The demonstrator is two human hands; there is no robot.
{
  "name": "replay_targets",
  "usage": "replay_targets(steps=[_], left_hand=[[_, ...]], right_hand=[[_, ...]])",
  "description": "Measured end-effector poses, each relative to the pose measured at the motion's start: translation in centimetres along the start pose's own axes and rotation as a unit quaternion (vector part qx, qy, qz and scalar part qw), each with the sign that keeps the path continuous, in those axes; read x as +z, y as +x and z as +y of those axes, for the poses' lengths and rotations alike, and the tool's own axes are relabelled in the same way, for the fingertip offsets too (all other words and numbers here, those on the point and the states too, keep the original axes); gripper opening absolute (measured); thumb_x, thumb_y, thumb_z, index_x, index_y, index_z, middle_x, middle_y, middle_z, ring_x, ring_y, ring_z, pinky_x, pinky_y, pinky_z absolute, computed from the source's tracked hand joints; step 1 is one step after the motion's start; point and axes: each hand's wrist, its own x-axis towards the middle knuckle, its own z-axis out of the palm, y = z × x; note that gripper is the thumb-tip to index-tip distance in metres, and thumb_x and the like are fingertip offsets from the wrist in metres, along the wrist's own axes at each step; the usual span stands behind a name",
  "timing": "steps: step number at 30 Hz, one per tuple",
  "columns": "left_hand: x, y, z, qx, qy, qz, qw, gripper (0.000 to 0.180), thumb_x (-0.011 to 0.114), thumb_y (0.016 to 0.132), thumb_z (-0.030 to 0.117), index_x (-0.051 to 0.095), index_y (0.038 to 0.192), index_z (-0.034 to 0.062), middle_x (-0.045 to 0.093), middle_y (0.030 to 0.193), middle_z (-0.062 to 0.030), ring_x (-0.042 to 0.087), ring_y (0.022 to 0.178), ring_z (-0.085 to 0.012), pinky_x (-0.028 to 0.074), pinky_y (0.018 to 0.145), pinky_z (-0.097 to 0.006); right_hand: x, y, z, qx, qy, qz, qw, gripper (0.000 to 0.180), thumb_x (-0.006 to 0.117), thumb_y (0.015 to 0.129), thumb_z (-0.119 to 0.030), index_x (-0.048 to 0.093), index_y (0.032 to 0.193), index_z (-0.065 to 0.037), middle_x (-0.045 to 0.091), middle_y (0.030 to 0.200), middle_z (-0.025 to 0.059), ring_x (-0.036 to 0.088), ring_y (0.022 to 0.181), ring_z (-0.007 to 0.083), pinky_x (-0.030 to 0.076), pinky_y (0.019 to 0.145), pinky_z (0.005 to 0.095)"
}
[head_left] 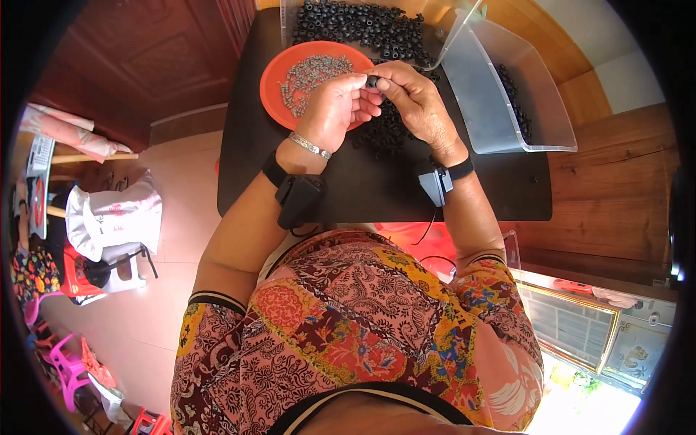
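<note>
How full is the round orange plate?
Partly full: small grey pieces lie spread across the middle of the orange plate, while its visible rim is bare.

The table has a dark, almost black top with rounded corners. On its left part lies a round orange plate. Behind the plate, at the far edge, stands a clear bin, and on the right side stands a second bin, also see-through. Between plate and second bin, loose black parts lie in a heap. One small dark piece lies alone, near the right edge.
</note>
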Motion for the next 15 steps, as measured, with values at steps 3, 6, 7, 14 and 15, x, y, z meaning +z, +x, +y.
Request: replay_targets(steps=[3, 6, 7, 14, 15], left_hand=[[0.3, -0.1, -0.1, 0.004, 0.014, 0.010, 1.000, 0.022, 0.049, 0.088, 0.024, 0.060, 0.089, 0.0046, 0.062, 0.079, -0.0051, 0.060, 0.069, -0.0160, 0.046, 0.064, -0.026], [-0.3, 0.0, -0.3, 0.007, 0.004, -0.010, 1.000, 0.023, 0.049, 0.088, 0.025, 0.059, 0.089, 0.0043, 0.062, 0.079, -0.0054, 0.060, 0.069, -0.0167, 0.046, 0.064, -0.026], [-0.3, 0.1, -0.4, 0.006, 0.004, -0.009, 1.000, 0.023, 0.049, 0.088, 0.025, 0.059, 0.089, 0.0043, 0.062, 0.079, -0.0054, 0.060, 0.069, -0.0167, 0.046, 0.064, -0.026], [-0.8, 0.3, -0.2, -0.006, -0.001, -0.040, 0.999, 0.027, 0.045, 0.089, 0.026, 0.058, 0.095, 0.0029, 0.062, 0.087, -0.0067, 0.059, 0.080, -0.0181, 0.046, 0.074, -0.029], [-0.8, 0.2, -0.2, -0.005, -0.004, -0.046, 0.999, 0.027, 0.045, 0.090, 0.026, 0.058, 0.095, 0.0028, 0.062, 0.087, -0.0067, 0.059, 0.081, -0.0182, 0.046, 0.074, -0.029]], right_hand=[[-0.3, 0.1, 0.6, -0.005, 0.009, -0.011, 1.000, 0.020, 0.053, 0.093, -0.008, 0.062, 0.109, 0.000, 0.061, 0.105, 0.0087, 0.057, 0.099, 0.0186, 0.044, 0.088, 0.0285], [-0.2, 0.1, 0.3, 0.015, 0.041, -0.032, 0.999, 0.020, 0.053, 0.092, -0.007, 0.062, 0.108, -0.001, 0.061, 0.107, 0.0087, 0.057, 0.100, 0.0183, 0.044, 0.089, 0.0288], [-0.2, 0.1, 0.3, 0.016, 0.042, -0.031, 0.998, 0.020, 0.053, 0.092, -0.007, 0.062, 0.108, -0.001, 0.061, 0.107, 0.0087, 0.057, 0.100, 0.0183, 0.044, 0.089, 0.0288], [0.0, 0.3, 0.4, 0.030, 0.074, -0.013, 0.997, 0.019, 0.053, 0.091, -0.005, 0.064, 0.107, -0.002, 0.061, 0.109, 0.0077, 0.057, 0.101, 0.0170, 0.045, 0.089, 0.0290], [0.0, 0.3, 0.4, 0.036, 0.085, -0.016, 0.996, 0.019, 0.054, 0.091, -0.005, 0.064, 0.107, -0.002, 0.061, 0.108, 0.0075, 0.057, 0.101, 0.0166, 0.045, 0.089, 0.0289]])
